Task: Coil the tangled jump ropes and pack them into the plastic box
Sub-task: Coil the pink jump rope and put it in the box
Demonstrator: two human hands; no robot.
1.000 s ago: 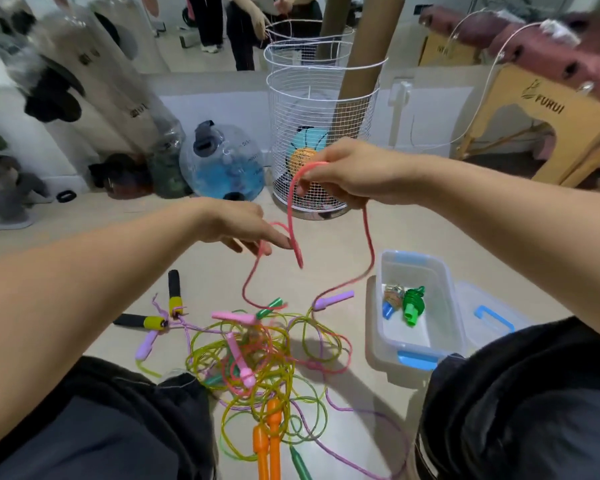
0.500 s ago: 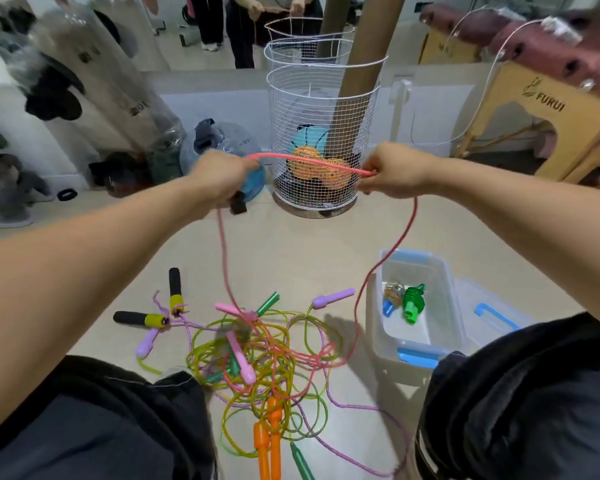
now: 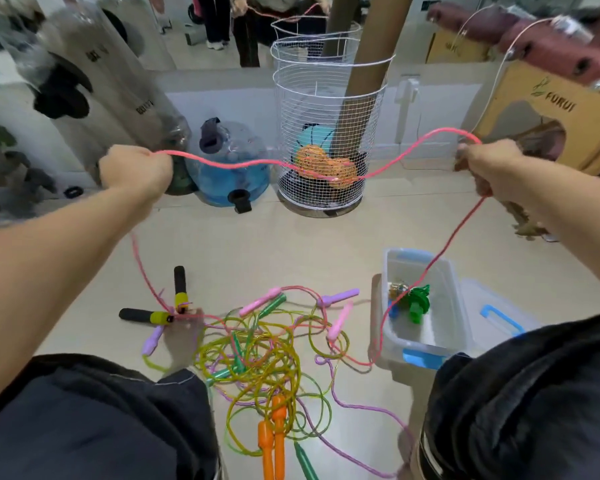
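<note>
Pink rope [image 3: 257,164], a thin wavy cord, stretches between left hand [image 3: 136,169] and right hand [image 3: 489,169], both fists clamped around it, above glossy tangled loops [image 3: 257,362].

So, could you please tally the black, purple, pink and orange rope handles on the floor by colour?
black handles: 2
purple handles: 2
pink handles: 2
orange handles: 2
Total: 8
</note>
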